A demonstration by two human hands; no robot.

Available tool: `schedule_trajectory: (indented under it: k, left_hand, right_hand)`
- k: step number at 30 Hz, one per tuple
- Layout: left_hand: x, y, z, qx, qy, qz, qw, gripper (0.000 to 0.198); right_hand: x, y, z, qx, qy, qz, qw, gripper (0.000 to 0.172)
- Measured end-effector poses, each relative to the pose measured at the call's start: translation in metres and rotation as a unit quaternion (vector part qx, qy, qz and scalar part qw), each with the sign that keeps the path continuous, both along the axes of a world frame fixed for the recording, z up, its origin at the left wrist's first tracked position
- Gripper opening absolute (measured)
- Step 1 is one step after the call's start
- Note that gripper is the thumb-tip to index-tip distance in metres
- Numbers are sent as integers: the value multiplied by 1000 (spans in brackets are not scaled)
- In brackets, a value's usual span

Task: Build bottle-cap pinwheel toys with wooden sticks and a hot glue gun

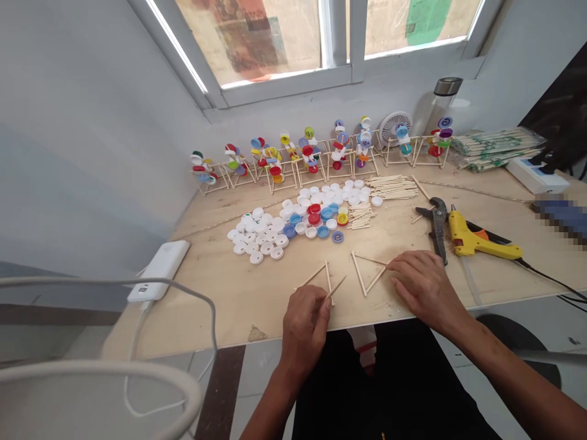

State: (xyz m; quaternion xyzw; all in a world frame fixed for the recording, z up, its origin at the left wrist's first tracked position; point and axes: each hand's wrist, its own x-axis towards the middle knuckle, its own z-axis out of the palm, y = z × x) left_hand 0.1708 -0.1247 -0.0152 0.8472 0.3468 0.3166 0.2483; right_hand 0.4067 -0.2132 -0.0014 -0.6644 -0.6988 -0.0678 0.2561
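Observation:
My left hand (306, 321) is closed at the table's front edge and pinches a thin wooden stick (338, 286) that points up and to the right. Just beyond its fingers lie more sticks (312, 276) joined at an angle, partly covered by the hand. To the right, a triangle of wooden sticks (359, 274) lies flat on the table. My right hand (424, 281) has its fingers closed at this triangle's right corner; the fingers hide the corner itself.
Plastic bottle caps (261, 235) and stick piles (392, 187) lie mid-table. Finished-looking stick frames with coloured caps (275, 168) line the back. At right are a cutter tool (439, 229), a yellow glue gun (481, 242) and its cord. A white power bank (160, 269) sits left.

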Motion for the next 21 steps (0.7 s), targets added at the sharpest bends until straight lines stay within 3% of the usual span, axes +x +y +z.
schedule_trajectory:
  k: [8,21]
  left_hand:
    - [31,21,10,135,117,-36,983,13]
    - [35,45,8,142,173,-57,973,16]
  right_hand:
    - [-8,-4,-2,20,60,-20,998,17]
    - [8,10,-8,-71,-46,-69,994,15]
